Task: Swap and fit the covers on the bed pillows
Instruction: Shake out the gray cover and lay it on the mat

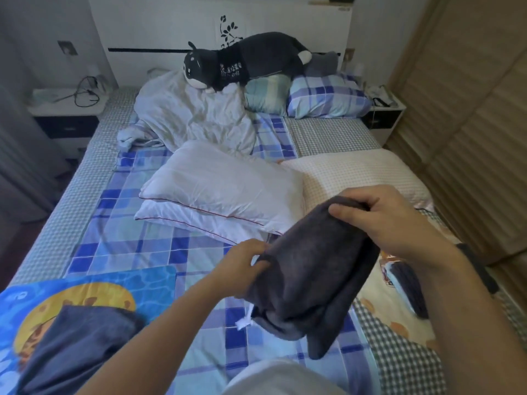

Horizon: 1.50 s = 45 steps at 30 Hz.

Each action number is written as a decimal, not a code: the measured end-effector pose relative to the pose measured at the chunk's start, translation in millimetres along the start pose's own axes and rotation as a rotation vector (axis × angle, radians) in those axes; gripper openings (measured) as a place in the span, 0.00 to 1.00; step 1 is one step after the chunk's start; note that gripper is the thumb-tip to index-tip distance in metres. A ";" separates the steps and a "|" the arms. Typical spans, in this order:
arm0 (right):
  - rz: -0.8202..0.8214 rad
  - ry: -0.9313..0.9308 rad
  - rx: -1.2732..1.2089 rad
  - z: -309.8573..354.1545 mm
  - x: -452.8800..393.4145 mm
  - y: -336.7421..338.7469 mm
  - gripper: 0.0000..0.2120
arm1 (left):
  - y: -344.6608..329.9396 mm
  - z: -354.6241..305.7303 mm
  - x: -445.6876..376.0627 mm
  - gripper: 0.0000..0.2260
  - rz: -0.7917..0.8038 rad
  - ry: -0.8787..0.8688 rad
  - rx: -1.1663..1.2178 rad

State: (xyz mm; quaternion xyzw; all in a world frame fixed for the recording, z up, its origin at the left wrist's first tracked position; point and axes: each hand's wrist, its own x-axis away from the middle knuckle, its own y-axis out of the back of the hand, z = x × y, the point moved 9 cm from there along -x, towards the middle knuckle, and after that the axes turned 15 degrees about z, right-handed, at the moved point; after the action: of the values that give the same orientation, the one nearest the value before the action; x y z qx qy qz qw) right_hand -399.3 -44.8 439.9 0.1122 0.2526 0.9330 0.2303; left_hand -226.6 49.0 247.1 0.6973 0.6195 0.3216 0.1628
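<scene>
Bunching grey cover [310, 283], opening hidden

Dim, bluish daylight is lighting the room softly; shadows are staying faint, wide-angle distortion is bending the edges, and fine detail is looking smeared.

Two bare pillows [222, 195] lie stacked at the middle of the bed [119, 212], with a covered pillow [362, 175] touching them on the right. Behind the stack sits a crumpled quilt [194, 118]. A plush toy [242, 59] lies across the quilt and two pillows at the headboard [322, 95]. Nightstands [68, 109] flank the bed. In front, both hands hold a cover [313, 275] above the sheet.
</scene>
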 end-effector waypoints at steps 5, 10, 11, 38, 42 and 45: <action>-0.183 -0.464 0.287 -116.0 3.1 19.3 0.11 | 83.7 16.9 60.7 0.06 -0.432 0.125 0.242; 0.297 -0.292 0.492 -82.2 -24.6 -82.3 0.27 | 86.7 -118.3 69.3 0.12 -0.206 -0.230 -0.510; 0.370 -0.118 0.271 -44.5 -30.0 -107.7 0.25 | 83.8 -133.1 68.4 0.11 -0.197 -0.274 -0.539; -0.167 -0.187 -0.312 -67.3 -6.9 -19.3 0.09 | -35.2 108.1 79.9 0.06 -0.276 0.505 1.402; 0.072 -0.290 -0.192 -87.0 -10.8 -40.3 0.06 | 30.3 124.7 103.7 0.21 -0.527 0.492 1.083; -0.123 -0.334 -0.132 -110.8 -9.4 -27.9 0.04 | 65.1 116.4 118.4 0.08 -0.583 0.481 0.727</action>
State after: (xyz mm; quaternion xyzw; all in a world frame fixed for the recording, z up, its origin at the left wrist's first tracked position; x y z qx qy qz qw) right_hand -416.8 -74.5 330.5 0.2344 0.1554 0.9002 0.3325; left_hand -98.5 172.0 230.9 0.4141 0.8793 0.1780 -0.1539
